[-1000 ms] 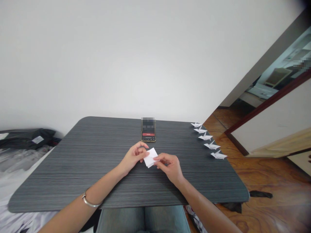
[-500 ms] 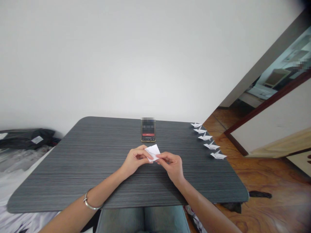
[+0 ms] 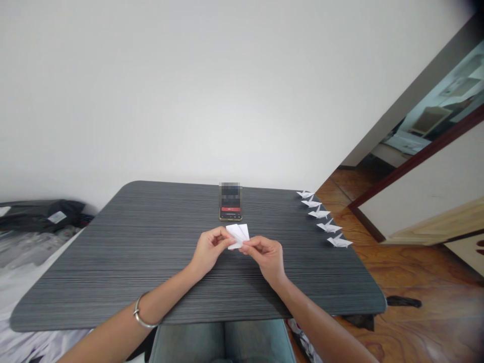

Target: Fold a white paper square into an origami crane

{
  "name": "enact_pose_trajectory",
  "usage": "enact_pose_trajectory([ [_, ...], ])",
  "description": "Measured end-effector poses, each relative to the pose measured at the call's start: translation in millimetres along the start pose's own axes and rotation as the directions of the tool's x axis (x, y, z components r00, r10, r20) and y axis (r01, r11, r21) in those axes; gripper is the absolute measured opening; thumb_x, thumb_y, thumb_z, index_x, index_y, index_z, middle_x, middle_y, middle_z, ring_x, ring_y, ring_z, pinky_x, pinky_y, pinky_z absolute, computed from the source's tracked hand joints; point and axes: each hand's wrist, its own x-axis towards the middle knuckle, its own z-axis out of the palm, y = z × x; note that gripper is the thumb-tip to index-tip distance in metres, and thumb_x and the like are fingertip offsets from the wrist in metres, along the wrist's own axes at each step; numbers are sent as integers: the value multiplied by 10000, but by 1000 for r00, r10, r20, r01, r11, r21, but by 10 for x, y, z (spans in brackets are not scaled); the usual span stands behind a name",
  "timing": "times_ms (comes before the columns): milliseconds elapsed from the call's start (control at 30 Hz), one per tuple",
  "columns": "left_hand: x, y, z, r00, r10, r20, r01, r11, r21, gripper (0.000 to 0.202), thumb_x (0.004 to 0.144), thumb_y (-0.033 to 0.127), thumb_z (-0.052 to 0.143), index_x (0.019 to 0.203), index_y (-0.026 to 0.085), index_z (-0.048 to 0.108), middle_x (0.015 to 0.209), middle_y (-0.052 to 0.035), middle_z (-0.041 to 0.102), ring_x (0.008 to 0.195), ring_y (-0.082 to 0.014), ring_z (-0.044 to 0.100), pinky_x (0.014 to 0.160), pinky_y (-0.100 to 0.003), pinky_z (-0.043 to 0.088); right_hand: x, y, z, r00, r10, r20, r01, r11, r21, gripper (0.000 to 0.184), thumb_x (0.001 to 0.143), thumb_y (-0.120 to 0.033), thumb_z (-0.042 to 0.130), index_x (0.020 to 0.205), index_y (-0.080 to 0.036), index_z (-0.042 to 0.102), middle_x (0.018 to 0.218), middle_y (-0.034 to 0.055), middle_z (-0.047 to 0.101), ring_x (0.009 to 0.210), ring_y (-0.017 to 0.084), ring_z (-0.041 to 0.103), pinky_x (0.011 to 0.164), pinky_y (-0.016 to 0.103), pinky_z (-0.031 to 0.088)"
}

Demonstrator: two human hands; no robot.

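A small folded white paper [image 3: 239, 234] is held just above the dark striped table [image 3: 124, 252], near its middle. My left hand [image 3: 209, 248] pinches the paper's left lower edge with thumb and fingers. My right hand [image 3: 266, 254] pinches its lower right corner. The paper stands tilted up, with two flaps showing side by side. A silver bangle [image 3: 142, 315] circles my left wrist.
A phone [image 3: 230, 206] lies on the table just beyond the paper. Several folded white paper cranes [image 3: 324, 219] sit in a row along the table's right edge. A dark bag [image 3: 41, 214] lies on a bed at left. Wooden floor and an open doorway are at right.
The paper has been lifted and turned from lying flat between my hands to standing up, and its flaps have opened. Both hands moved slightly up and closer together.
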Motion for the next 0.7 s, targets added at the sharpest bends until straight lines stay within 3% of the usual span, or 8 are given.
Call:
enact_pose_trajectory([
  [133, -9, 4, 15, 999, 10, -35, -9, 999, 45, 171, 652, 225, 634, 556, 133, 528, 519, 35, 529, 502, -81, 456, 523, -200, 364, -6, -36, 21, 998, 52, 18, -53, 998, 43, 65, 669, -233, 662, 658, -174, 638, 573, 15, 662, 546, 165, 631, 527, 274, 507],
  [400, -10, -10, 8, 1000, -13, -6, 14, 996, 84, 205, 664, 264, 625, 570, 133, 498, 525, 40, 501, 504, -76, 436, 513, -192, 344, 25, -51, 21, 998, 48, 41, -49, 998, 29, 93, 676, -230, 651, 623, -168, 608, 579, 5, 636, 560, 137, 609, 558, 250, 489],
  [700, 2, -71, -37, 999, 47, -7, -46, 991, 122, 215, 706, 287, 591, 593, 135, 488, 532, 45, 469, 496, -66, 407, 496, -183, 324, 19, -72, 27, 988, 133, 83, -139, 987, 76, 136, 672, -281, 655, 658, -152, 613, 596, 27, 672, 567, 152, 639, 566, 260, 513],
])
